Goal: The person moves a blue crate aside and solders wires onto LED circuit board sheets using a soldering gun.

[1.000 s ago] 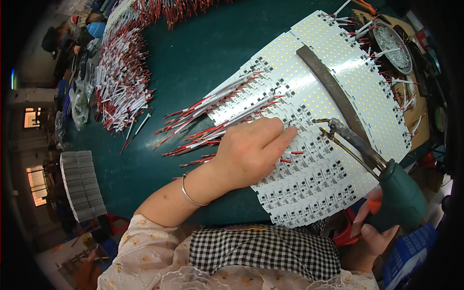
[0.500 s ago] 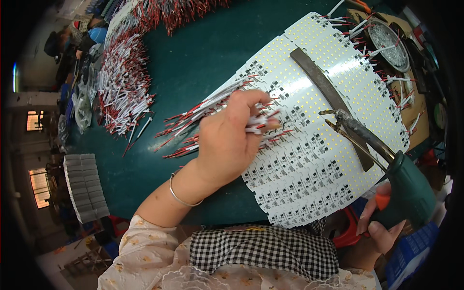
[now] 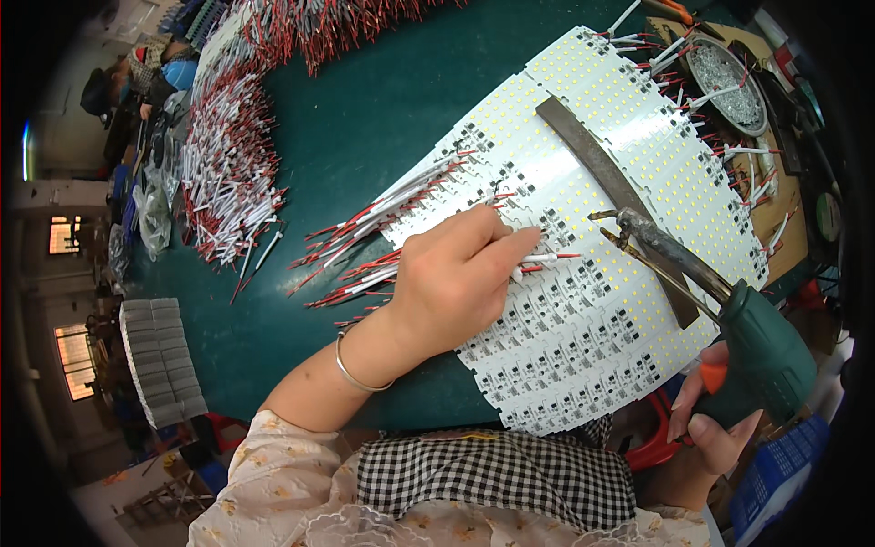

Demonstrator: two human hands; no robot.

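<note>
My left hand is closed over white-and-red wires, and a few white ends stick out past its fingertips. Beneath it lies a fanned sheet of white LED circuit boards, with yellow dots and black parts. Next to the hand, more white-and-red wires lie across the boards' left edge. A green soldering gun with an orange trigger fills the grip of my right hand. Its dark tip hangs over the boards, near a dark flat metal bar resting on them.
A big heap of white-and-red wires covers the table's far left. At the far right, a metal bowl of clear bits stands on a brown board. A grey ribbed pad sits at the left table edge.
My left hand has come down and slightly right, closer to the boards, fingers now lower over the wires. The soldering gun stays almost in place, with a small shift left.
</note>
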